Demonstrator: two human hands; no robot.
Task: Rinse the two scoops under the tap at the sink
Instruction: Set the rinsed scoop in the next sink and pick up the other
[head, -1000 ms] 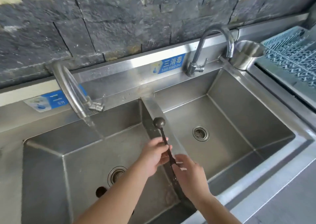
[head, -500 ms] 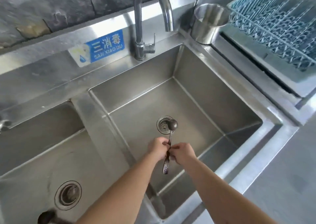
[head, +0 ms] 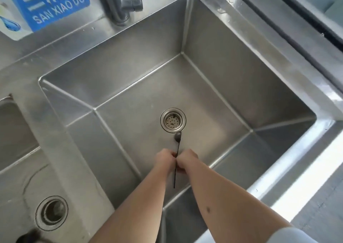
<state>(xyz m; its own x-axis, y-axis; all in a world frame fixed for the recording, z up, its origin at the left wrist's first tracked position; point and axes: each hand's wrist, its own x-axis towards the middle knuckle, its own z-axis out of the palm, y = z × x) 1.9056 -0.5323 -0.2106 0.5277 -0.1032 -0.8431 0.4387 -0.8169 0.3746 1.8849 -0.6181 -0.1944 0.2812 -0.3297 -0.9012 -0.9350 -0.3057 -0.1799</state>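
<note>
A thin dark scoop (head: pixel 177 137) with a long handle is held over the right sink basin (head: pixel 115 72), its small round bowl pointing away from me, just in front of the drain (head: pixel 173 120). My left hand (head: pixel 165 160) and my right hand (head: pixel 186 161) pinch the handle from either side, knuckles almost touching. The handle's lower end sticks out below my hands. I see only one scoop for sure. The base of the right tap (head: pixel 122 3) shows at the top; its spout is out of view and no water falls here.
A steel divider (head: pixel 61 150) separates the right basin from the left basin, whose drain (head: pixel 51 212) shows at lower left. A dark object (head: pixel 29 238) lies at the bottom left edge. A blue label (head: pixel 48 3) sits on the back ledge. The counter rim (head: pixel 297 178) runs at right.
My view and both hands have shifted from the divider beside the running left tap to the right basin. The scoop stays held between both hands, now lower and nearer the drain.
</note>
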